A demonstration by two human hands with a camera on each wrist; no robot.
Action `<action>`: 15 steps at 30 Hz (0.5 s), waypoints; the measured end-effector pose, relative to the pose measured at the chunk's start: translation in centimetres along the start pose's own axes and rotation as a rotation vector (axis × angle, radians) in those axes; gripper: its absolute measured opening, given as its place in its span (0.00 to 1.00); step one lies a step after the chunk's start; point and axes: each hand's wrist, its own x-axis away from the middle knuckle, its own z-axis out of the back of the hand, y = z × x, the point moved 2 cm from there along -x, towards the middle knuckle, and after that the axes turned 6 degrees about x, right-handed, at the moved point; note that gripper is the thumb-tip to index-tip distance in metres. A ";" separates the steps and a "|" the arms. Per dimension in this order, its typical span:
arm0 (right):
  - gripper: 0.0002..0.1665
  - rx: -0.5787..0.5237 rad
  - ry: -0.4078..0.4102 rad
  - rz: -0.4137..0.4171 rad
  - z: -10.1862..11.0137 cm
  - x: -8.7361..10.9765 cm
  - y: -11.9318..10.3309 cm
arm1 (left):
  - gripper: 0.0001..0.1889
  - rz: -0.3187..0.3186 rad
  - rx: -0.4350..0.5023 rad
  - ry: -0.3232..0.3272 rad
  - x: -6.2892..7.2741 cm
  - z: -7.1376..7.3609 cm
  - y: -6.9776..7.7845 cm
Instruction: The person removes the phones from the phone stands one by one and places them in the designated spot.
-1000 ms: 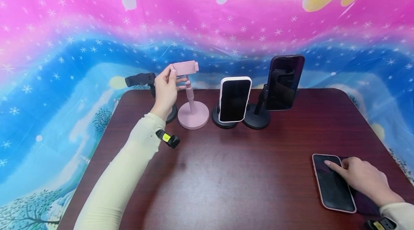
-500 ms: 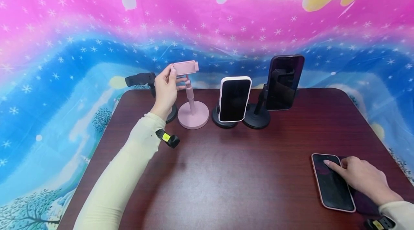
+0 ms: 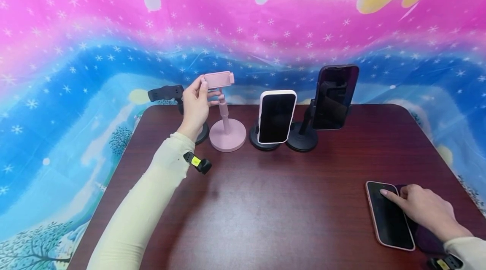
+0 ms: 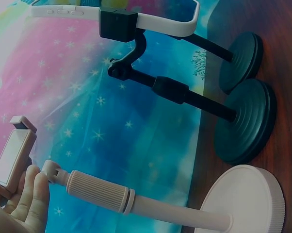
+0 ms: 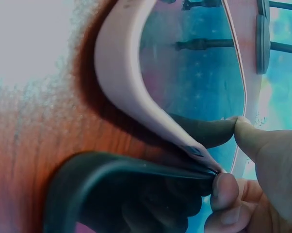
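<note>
My left hand (image 3: 195, 103) pinches the clamp (image 3: 218, 79) of a pink phone stand (image 3: 228, 135), its thumb at the clamp's left end. The stand's round base rests on the table, and no phone sits in its clamp. At the right of the table, my right hand (image 3: 429, 211) holds a pink-edged smartphone (image 3: 391, 223) by its right edge. In the right wrist view the thumb (image 5: 250, 138) lies on the screen and curled fingers (image 5: 226, 189) meet the edge. A second dark smartphone (image 5: 131, 194) lies beside it, partly under the hand.
A black phone stand (image 3: 166, 93) stands behind my left hand. Right of the pink stand, a white-edged phone (image 3: 277, 117) sits in a black stand (image 3: 264, 145), and a dark phone (image 3: 336, 97) in a taller one (image 3: 301, 140). A patterned cloth (image 3: 243, 29) hangs behind the table.
The pink-edged phone has shifted slightly left at its lower end, and more of the dark phone beside it shows. My left hand and the pink stand stay put.
</note>
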 end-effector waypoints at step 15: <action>0.40 -0.015 0.012 -0.016 -0.3 0.0 0.1 | 0.22 0.017 0.017 0.004 0.0 0.0 -0.2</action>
